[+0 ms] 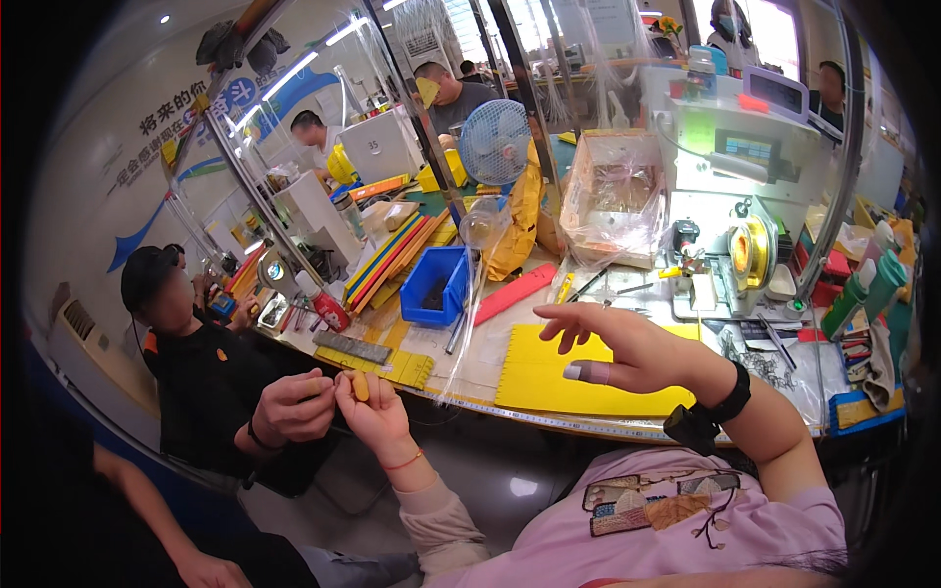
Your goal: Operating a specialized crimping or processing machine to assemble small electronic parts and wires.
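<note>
My left hand (377,416) is held out beyond the table's front edge, fingers closed in a pinch, with a yellow covering (361,386) on one digit. Right beside it is a co-worker's hand (296,407), also pinched; whatever lies between the fingertips is too small to make out. Over the yellow cutting mat (598,382) hovers my right hand (622,348), fingers spread and holding nothing. Its thumb wears a grey wrap (588,372), and a black band (730,397) circles that wrist.
Behind the mat stand a blue bin (434,286) with dark contents, a red strip (514,293) and a machine with a yellow wire spool (749,253). Clear plastic sheeting and metal posts rise above the bench. A seated co-worker (191,363) in black is at left. Loose wire pieces (760,363) lie at right.
</note>
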`<control>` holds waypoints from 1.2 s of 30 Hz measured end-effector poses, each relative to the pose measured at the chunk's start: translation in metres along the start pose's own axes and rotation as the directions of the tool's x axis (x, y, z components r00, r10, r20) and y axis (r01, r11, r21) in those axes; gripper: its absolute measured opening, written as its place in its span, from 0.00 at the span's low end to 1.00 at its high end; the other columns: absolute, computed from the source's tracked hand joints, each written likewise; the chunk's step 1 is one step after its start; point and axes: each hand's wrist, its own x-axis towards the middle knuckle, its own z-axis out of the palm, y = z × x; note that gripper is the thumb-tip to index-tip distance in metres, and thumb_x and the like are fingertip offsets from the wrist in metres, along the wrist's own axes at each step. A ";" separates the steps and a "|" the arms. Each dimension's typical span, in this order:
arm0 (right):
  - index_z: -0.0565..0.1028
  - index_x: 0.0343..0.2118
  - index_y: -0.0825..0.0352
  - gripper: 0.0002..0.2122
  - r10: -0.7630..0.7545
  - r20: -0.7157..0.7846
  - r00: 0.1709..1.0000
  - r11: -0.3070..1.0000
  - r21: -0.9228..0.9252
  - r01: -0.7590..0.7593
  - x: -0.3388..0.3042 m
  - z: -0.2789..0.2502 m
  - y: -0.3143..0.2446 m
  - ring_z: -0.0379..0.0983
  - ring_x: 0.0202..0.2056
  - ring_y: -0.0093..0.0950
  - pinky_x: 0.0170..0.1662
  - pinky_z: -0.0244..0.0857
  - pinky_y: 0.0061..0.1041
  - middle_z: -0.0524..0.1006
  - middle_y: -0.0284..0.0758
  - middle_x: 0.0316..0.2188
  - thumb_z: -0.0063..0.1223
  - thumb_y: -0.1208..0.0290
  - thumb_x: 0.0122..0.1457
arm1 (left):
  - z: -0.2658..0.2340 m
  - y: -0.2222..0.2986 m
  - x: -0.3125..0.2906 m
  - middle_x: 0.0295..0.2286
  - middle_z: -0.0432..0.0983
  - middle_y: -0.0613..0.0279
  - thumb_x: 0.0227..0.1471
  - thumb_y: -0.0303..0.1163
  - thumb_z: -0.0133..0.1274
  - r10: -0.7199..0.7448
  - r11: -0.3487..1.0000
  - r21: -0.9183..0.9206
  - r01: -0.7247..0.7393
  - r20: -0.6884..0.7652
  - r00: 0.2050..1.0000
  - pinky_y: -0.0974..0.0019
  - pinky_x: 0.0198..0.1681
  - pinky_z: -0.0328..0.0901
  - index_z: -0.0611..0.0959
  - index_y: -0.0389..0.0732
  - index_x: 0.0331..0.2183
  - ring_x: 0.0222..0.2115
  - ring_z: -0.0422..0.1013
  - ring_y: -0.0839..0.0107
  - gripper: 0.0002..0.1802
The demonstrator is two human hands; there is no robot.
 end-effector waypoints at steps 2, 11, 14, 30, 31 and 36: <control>0.56 0.61 0.65 0.31 0.006 0.011 1.000 1.000 0.017 -0.007 -0.001 0.001 -0.003 0.74 0.42 0.33 0.48 0.67 0.33 0.73 0.41 0.44 0.54 0.74 0.55 | -0.002 0.003 0.002 0.14 0.51 0.72 0.62 0.33 0.40 0.004 1.000 -0.028 -0.005 -0.020 1.000 0.75 0.13 0.42 0.69 0.42 0.27 0.12 0.44 0.81 0.11; 0.59 0.61 0.63 0.30 -0.029 0.045 0.999 1.000 0.007 0.028 -0.002 -0.002 -0.022 0.74 0.42 0.33 0.48 0.66 0.34 0.75 0.38 0.41 0.54 0.76 0.53 | -0.011 0.008 0.005 0.14 0.49 0.72 0.63 0.34 0.39 0.009 0.996 -0.083 -0.013 -0.051 0.999 0.75 0.14 0.42 0.65 0.45 0.24 0.12 0.43 0.80 0.14; 0.59 0.61 0.62 0.31 -0.028 0.039 0.999 1.000 -0.004 0.028 -0.004 -0.005 -0.023 0.74 0.42 0.32 0.49 0.66 0.33 0.75 0.37 0.41 0.54 0.77 0.53 | -0.009 0.006 0.005 0.14 0.49 0.72 0.64 0.34 0.38 0.008 0.996 -0.085 -0.012 -0.049 0.999 0.75 0.14 0.42 0.65 0.45 0.23 0.12 0.42 0.80 0.15; 0.70 0.50 0.60 0.21 -0.225 0.253 0.941 0.900 -0.317 0.300 0.036 0.008 -0.029 0.72 0.42 0.37 0.46 0.65 0.35 0.75 0.36 0.38 0.57 0.69 0.51 | 0.020 -0.075 -0.052 0.41 0.73 0.56 0.61 0.33 0.42 -0.358 0.882 0.244 0.403 -0.207 0.910 0.60 0.49 0.65 0.71 0.37 0.45 0.42 0.70 0.63 0.13; 0.71 0.49 0.60 0.20 -0.281 0.194 0.940 0.918 -0.231 0.322 0.047 0.018 -0.038 0.72 0.42 0.38 0.46 0.65 0.36 0.75 0.36 0.38 0.57 0.69 0.51 | 0.034 -0.072 -0.058 0.41 0.73 0.55 0.61 0.32 0.41 -0.384 0.881 0.253 0.401 -0.115 0.916 0.59 0.48 0.66 0.71 0.38 0.45 0.41 0.72 0.61 0.12; 0.69 0.49 0.65 0.23 -0.354 0.155 0.922 0.920 -0.119 0.373 0.069 0.074 -0.082 0.70 0.44 0.43 0.49 0.64 0.37 0.71 0.40 0.41 0.59 0.70 0.48 | 0.097 -0.062 -0.082 0.41 0.68 0.65 0.58 0.40 0.45 -0.331 0.832 0.537 0.142 0.275 0.903 0.69 0.41 0.66 0.70 0.44 0.49 0.38 0.68 0.71 0.19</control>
